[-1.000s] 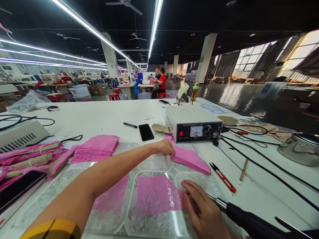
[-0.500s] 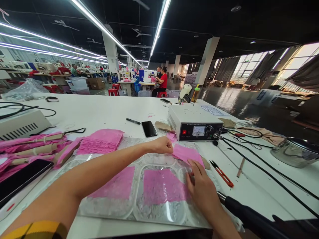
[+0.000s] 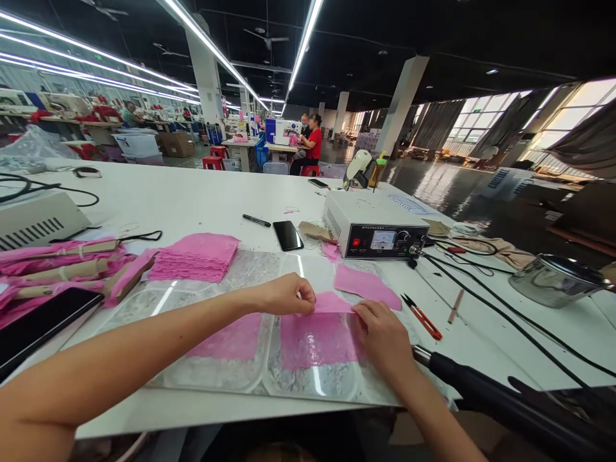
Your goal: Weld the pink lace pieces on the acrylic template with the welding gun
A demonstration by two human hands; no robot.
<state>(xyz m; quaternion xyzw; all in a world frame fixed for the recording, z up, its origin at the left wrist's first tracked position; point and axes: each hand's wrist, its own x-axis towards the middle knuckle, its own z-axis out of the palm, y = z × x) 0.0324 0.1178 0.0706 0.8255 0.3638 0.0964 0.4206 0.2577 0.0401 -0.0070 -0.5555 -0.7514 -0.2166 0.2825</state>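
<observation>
My left hand (image 3: 289,294) pinches the left end of a thin pink fabric piece (image 3: 333,301). At its right end my right hand (image 3: 384,330) grips the same piece between thumb and fingers, so it stretches between both hands. Below it another pink piece (image 3: 308,343) shows in a rounded-corner frame of the clear plastic template (image 3: 262,378); whether it lies on or under the plastic I cannot tell. A second framed pink piece (image 3: 231,340) is partly hidden by my left forearm. Just beyond my right hand lies a loose pink piece (image 3: 368,285).
A pile of pink pieces (image 3: 192,256) sits at the back left. A control box (image 3: 380,228) with cables stands behind. Orange thread snips (image 3: 422,317), a black-handled tool (image 3: 476,382) and a steel pot (image 3: 553,282) are on the right. Phones and a marker (image 3: 256,221) also lie around.
My left hand has moved toward me and slightly left, now with a pink piece stretched to my right hand. One pink piece stays behind near the box. The view has tilted down.
</observation>
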